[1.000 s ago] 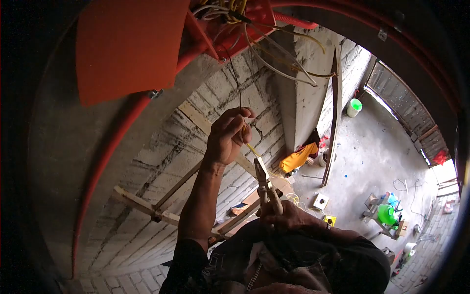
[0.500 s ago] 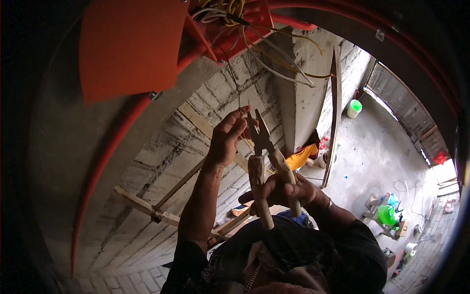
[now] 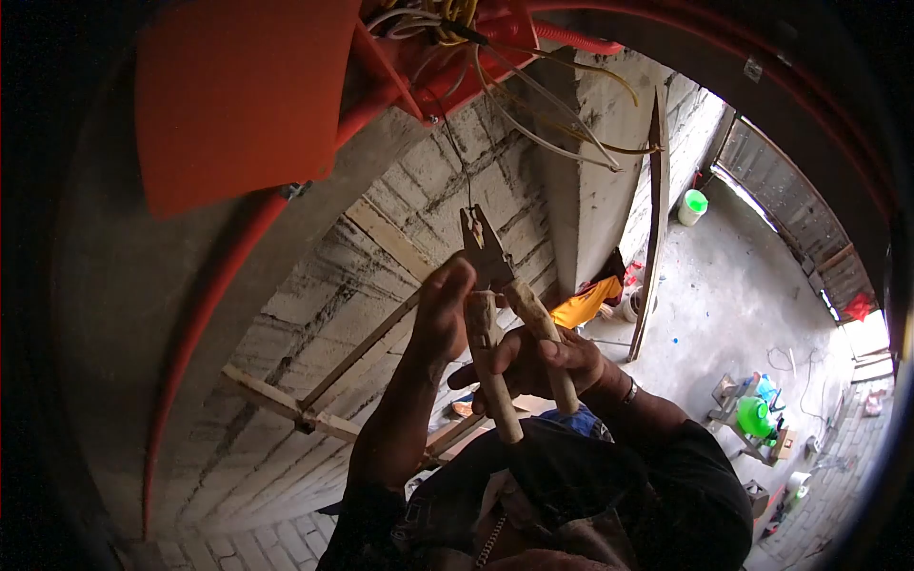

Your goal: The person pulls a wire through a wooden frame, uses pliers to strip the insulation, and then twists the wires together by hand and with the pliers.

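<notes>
A pair of pliers [image 3: 490, 266] with worn, pale-covered handles points upward in front of me. My right hand [image 3: 557, 362] grips its handles from below, which stand apart, with fingers between and around them. The spread jaws are at the lower end of a thin dark wire [image 3: 464, 167], which hangs from a red metal box [image 3: 466, 90]. Beside the pliers' head is my left hand [image 3: 443, 309], its thumb upward next to the jaws' base; its other fingers are mostly hidden.
White and yellow wires [image 3: 571, 124] dangle from the box. An orange-red panel [image 3: 243, 105] and red conduit [image 3: 219, 276] are at upper left. Wooden framing [image 3: 390, 238] crosses the block wall. Far below, a bucket [image 3: 693, 206] and a green container [image 3: 754, 416] stand.
The pliers have moved up and left, bringing the jaws to the wire's end. My left hand has come down from the wire to beside the pliers' head.
</notes>
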The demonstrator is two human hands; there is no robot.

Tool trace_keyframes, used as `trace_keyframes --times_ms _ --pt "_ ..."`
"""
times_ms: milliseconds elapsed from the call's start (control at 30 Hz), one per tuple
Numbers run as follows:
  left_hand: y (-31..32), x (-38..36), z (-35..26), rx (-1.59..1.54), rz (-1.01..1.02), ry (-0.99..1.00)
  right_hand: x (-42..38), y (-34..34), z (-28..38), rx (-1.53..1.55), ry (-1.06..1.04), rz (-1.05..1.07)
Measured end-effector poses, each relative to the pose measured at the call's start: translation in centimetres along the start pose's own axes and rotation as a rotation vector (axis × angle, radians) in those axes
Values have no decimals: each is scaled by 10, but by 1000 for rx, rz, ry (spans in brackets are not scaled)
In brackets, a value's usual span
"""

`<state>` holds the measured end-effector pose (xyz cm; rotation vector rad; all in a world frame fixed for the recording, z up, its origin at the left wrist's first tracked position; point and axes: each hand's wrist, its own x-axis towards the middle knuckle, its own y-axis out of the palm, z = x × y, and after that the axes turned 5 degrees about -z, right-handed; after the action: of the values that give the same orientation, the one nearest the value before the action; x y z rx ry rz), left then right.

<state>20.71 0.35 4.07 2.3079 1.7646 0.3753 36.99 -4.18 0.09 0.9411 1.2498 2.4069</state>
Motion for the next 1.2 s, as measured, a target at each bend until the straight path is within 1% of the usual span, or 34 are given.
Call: trace_keyframes --times_ms 33,100,133,167,233,333,567,667,733,933,1133,1200 --pt "6 0 -5 -1 -3 1 2 -1 -2 -4 -18 0" --pt "24 1 -18 -323 104 -218 2 2 -3 8 -7 -27" --pt "20 4 -17 -344 133 -218 1 4 -4 21 1 -56" --pt "20 7 -17 -345 135 -220 2 4 -5 20 -1 -59" --pt "20 10 -19 -240 147 -145 3 3 -7 103 -21 -11" --pt "28 9 -25 -201 99 -162 3 4 -4 143 -45 36" --pt "33 7 -27 -176 66 -168 0 1 -3 140 -41 33" --pt "35 6 -29 -155 33 -192 -2 5 -2 122 -14 -5" --pt "31 8 -25 -134 76 -132 -2 7 -2 132 -39 -57" --pt "31 8 -23 -155 73 -134 -1 4 -4 140 -64 -11" --pt "36 6 -26 -153 6 -173 1 6 -2 149 -54 -22" --pt "33 8 -24 -110 20 -156 0 3 -2 156 -51 -26"
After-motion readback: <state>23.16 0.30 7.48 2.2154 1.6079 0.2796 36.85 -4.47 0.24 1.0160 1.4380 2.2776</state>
